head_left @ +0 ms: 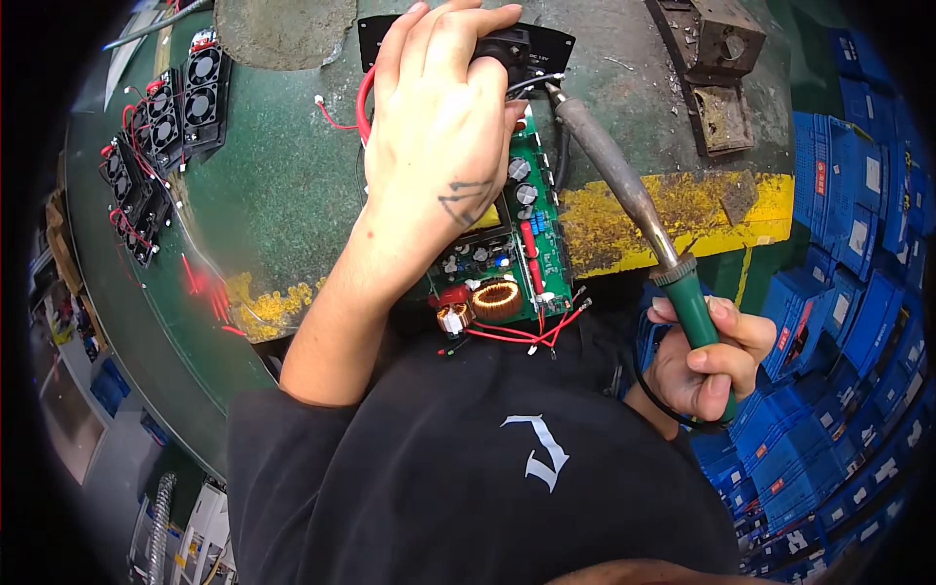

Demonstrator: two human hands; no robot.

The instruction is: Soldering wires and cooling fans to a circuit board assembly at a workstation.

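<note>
Green circuit board (554, 255) overhangs the desk (278, 146), partly beneath the left hand (439, 136), whose grip is hidden; the right hand (721, 361) clasps a soldering iron (636, 202) that, slipping, could scorch the dark wire (532, 84).

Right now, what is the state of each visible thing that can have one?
Soldering iron: tilted, tip at a wire end, contact unclear
Right hand: closed around the green handle
Left hand: bent over the black panel
Circuit board: partly covered
Fans: lying in groups, wired
Blue crates: stacked
</note>
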